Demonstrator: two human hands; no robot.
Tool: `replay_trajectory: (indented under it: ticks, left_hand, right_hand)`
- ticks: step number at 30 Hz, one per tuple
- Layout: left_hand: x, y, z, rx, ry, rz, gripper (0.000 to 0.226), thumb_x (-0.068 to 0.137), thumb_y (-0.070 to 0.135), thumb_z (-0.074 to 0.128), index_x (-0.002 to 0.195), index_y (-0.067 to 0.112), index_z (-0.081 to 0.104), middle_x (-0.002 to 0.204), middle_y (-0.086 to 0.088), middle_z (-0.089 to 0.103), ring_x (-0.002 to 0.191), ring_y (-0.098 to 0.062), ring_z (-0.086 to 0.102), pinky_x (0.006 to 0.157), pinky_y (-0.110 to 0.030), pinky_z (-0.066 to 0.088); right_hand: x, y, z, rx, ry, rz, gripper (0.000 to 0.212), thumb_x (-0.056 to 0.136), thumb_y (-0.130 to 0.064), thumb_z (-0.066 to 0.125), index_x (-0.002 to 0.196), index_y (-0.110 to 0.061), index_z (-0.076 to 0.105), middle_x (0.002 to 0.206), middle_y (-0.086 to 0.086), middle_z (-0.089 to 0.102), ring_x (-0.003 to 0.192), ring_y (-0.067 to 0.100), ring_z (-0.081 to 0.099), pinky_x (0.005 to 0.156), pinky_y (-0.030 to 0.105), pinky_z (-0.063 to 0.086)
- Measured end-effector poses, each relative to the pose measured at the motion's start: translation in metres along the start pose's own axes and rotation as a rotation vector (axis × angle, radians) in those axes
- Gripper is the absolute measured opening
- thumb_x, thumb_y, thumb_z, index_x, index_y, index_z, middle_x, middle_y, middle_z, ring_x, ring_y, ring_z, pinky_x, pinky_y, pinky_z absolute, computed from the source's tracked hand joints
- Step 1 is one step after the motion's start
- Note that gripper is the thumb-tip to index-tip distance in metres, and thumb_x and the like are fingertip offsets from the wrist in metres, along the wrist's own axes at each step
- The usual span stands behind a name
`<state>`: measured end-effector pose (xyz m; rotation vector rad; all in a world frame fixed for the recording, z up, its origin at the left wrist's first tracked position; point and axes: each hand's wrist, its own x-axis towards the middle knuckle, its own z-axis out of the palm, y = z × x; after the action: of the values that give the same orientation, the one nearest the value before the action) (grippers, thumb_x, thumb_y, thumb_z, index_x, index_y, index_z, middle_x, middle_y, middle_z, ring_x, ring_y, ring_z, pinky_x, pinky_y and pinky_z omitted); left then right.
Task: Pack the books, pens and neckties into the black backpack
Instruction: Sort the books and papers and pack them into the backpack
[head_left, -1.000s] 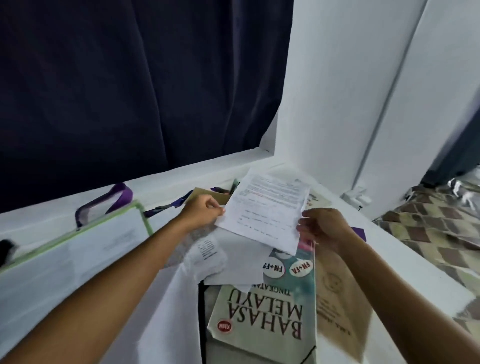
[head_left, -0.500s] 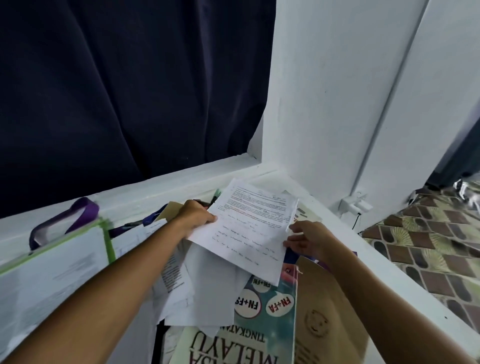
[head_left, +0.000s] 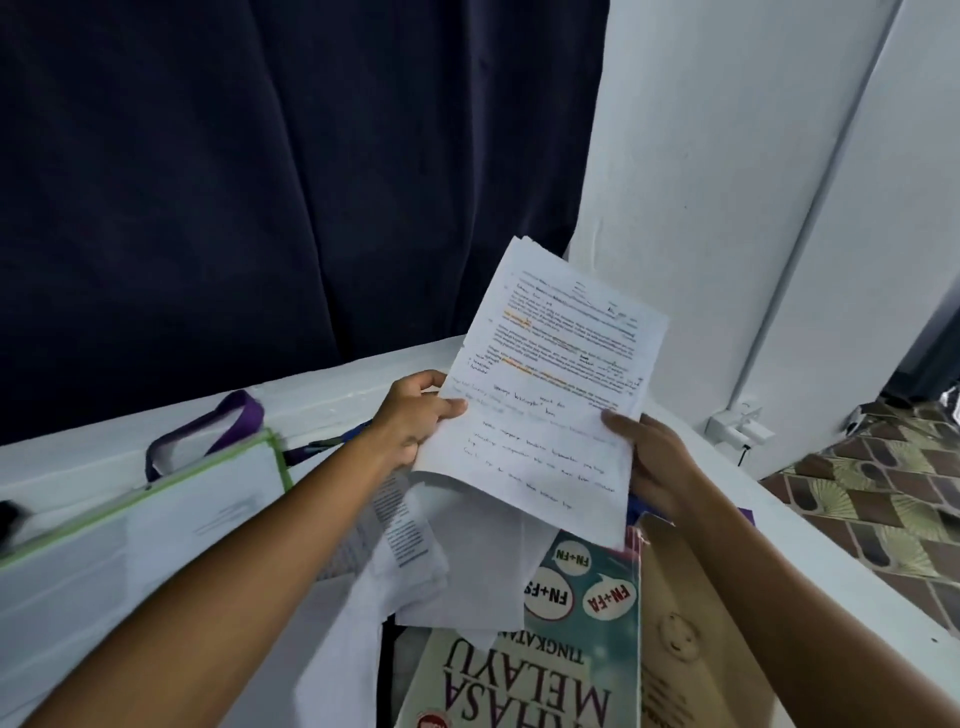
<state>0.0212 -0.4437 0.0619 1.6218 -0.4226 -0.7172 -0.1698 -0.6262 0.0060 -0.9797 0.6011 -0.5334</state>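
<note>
We count two hands: the left hand (head_left: 415, 415) and right hand (head_left: 655, 460) each pinch an edge of one sheaf of papers (head_left: 545, 395), raised above the pile. Below lie one teal book (head_left: 545, 660), one brown book (head_left: 691, 623) beside it, loose sheets (head_left: 415, 561) and one green-edged folder (head_left: 135, 535) to the left. The white surface (head_left: 78, 462) meets a dark curtain (head_left: 260, 182) and white wall (head_left: 727, 182); patterned floor (head_left: 883, 499) lies right.
</note>
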Motion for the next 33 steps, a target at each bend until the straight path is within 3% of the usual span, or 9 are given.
replay_trajectory:
  ticks: [6, 9, 13, 15, 18, 20, 22, 25, 33]
  left_hand:
    - [-0.069, -0.021, -0.087, -0.025, 0.013, -0.045, 0.018, 0.084, -0.006, 0.067, 0.095, 0.007, 0.062, 0.105, -0.014, 0.071, 0.090, -0.029, 0.069, 0.082, -0.041, 0.057]
    - [-0.112, -0.039, -0.138, -0.020, 0.043, -0.072, 0.017, 0.085, 0.002, 0.069, 0.100, 0.008, 0.064, 0.102, -0.011, 0.074, 0.083, -0.023, 0.073, 0.071, -0.031, 0.059]
    - [-0.164, -0.070, -0.193, 0.052, 0.168, -0.136, 0.012, 0.085, 0.001, 0.069, 0.094, 0.008, 0.066, 0.101, -0.016, 0.074, 0.080, -0.024, 0.069, 0.078, -0.035, 0.051]
    - [-0.190, -0.085, -0.212, 0.110, 0.193, -0.177, 0.012, 0.084, 0.002, 0.071, 0.093, 0.008, 0.065, 0.096, -0.013, 0.074, 0.076, -0.021, 0.068, 0.072, -0.031, 0.052]
    - [-0.229, -0.106, -0.228, 0.201, 0.207, -0.246, 0.015, 0.083, 0.002, 0.073, 0.092, 0.010, 0.063, 0.085, -0.007, 0.071, 0.066, -0.015, 0.067, 0.051, -0.022, 0.050]
    - [-0.250, -0.119, -0.233, 0.249, 0.197, -0.283, 0.017, 0.081, 0.003, 0.075, 0.090, 0.009, 0.062, 0.083, -0.008, 0.072, 0.066, -0.015, 0.068, 0.048, -0.024, 0.050]
    - [-0.269, -0.131, -0.236, 0.311, 0.191, -0.311, 0.021, 0.079, 0.006, 0.078, 0.093, 0.008, 0.063, 0.085, -0.010, 0.073, 0.069, -0.017, 0.071, 0.048, -0.026, 0.051]
    - [-0.288, -0.143, -0.238, 0.372, 0.185, -0.311, 0.026, 0.077, 0.008, 0.081, 0.095, 0.007, 0.062, 0.088, -0.012, 0.074, 0.075, -0.020, 0.073, 0.050, -0.028, 0.053]
    - [-0.306, -0.163, -0.236, 0.465, 0.079, -0.348, 0.032, 0.077, 0.010, 0.082, 0.096, -0.002, 0.059, 0.080, -0.011, 0.074, 0.066, -0.020, 0.072, 0.054, -0.032, 0.058]
  right_hand:
    - [-0.024, 0.015, 0.070, -0.080, -0.166, -0.043, 0.042, 0.086, 0.012, 0.056, 0.125, -0.003, 0.059, 0.122, 0.017, 0.067, 0.107, 0.037, 0.066, 0.087, 0.052, 0.055]
    - [-0.042, 0.043, 0.111, -0.136, -0.223, -0.003, 0.041, 0.085, 0.014, 0.055, 0.120, -0.005, 0.063, 0.121, 0.017, 0.067, 0.105, 0.034, 0.067, 0.085, 0.046, 0.058]
    - [-0.079, 0.083, 0.152, -0.242, -0.318, 0.090, 0.038, 0.086, 0.012, 0.057, 0.121, -0.002, 0.064, 0.114, 0.011, 0.072, 0.103, 0.030, 0.069, 0.083, 0.041, 0.058]
    - [-0.095, 0.101, 0.160, -0.338, -0.379, 0.129, 0.035, 0.085, 0.010, 0.060, 0.116, -0.004, 0.067, 0.111, 0.009, 0.073, 0.099, 0.029, 0.070, 0.081, 0.042, 0.058]
    - [-0.117, 0.128, 0.166, -0.633, -0.465, 0.177, 0.030, 0.082, 0.003, 0.069, 0.109, -0.009, 0.071, 0.107, 0.010, 0.074, 0.097, 0.033, 0.070, 0.085, 0.054, 0.056]
    - [-0.132, 0.139, 0.168, -0.732, -0.483, 0.218, 0.027, 0.080, 0.003, 0.071, 0.104, -0.010, 0.072, 0.102, 0.009, 0.075, 0.092, 0.030, 0.072, 0.082, 0.052, 0.058]
    - [-0.147, 0.147, 0.168, -0.764, -0.516, 0.247, 0.028, 0.079, 0.004, 0.072, 0.103, -0.010, 0.072, 0.103, 0.008, 0.075, 0.090, 0.027, 0.073, 0.078, 0.045, 0.060]
    - [-0.163, 0.154, 0.165, -0.840, -0.558, 0.254, 0.027, 0.078, 0.003, 0.074, 0.101, -0.010, 0.072, 0.099, 0.006, 0.076, 0.091, 0.028, 0.073, 0.082, 0.047, 0.059]
    - [-0.182, 0.166, 0.159, -1.099, -0.458, 0.169, 0.031, 0.068, -0.009, 0.086, 0.093, -0.020, 0.071, 0.090, 0.002, 0.076, 0.082, 0.024, 0.073, 0.075, 0.046, 0.061]
